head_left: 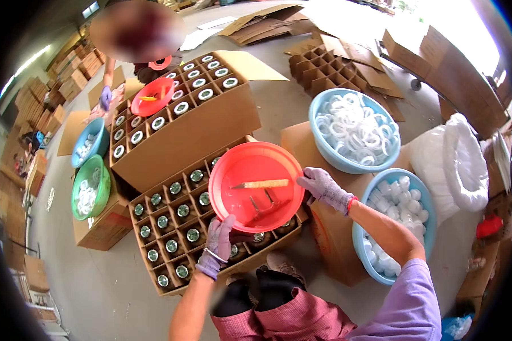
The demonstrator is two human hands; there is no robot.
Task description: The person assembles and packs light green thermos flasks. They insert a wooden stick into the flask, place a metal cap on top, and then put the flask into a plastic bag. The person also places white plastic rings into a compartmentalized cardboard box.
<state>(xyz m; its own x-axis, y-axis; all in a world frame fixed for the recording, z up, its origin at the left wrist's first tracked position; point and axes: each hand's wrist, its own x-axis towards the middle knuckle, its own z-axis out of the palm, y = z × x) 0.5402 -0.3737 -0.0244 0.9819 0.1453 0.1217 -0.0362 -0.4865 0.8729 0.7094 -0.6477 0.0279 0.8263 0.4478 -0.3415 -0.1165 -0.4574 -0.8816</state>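
Observation:
A red plastic basin is held over an open carton by both my hands, which wear pale purple gloves. My left hand grips its near left rim, and my right hand is closed on its right rim. Inside the basin lies a slim tool with a yellowish handle and a dark pointed end, beside dark bent shapes I cannot make out. Underneath, the divided carton holds rows of bottles with greenish tops, partly hidden by the basin.
Ahead stands another carton of white-topped containers, a smaller red basin on it. Beyond, another person's gloved hand shows. Blue basins of white rings and white caps stand right, near a white sack. A green basin is left.

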